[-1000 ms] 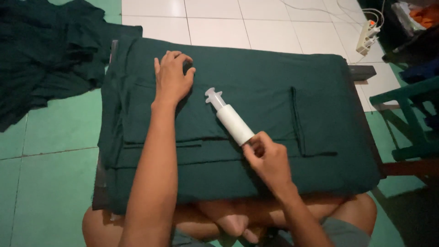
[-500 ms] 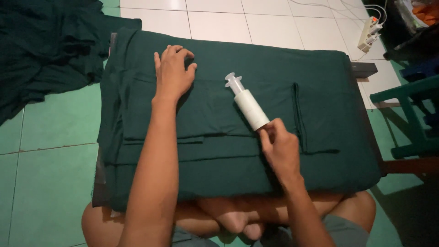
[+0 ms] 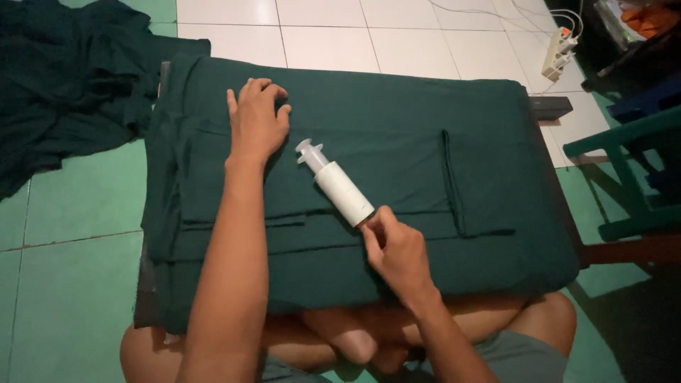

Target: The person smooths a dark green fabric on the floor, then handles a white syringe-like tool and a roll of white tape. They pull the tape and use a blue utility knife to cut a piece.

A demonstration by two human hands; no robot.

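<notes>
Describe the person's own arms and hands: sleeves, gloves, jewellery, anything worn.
Both forearms are bare right up to the picture's lower edge, with no sleeves in view. The left hand and right hand wear no gloves; no rings, watch or bracelet show. Fingernails are short.

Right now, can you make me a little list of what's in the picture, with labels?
Left hand: flat on the green cloth, pressing it down
Right hand: grip on the end of the lint roller
Lint roller: white, lying slanted on the cloth
Cloth: dark green, folded, spread over a low board
More cloth: heaped on the floor, far left
Power strip: on the tiles, top right
</notes>
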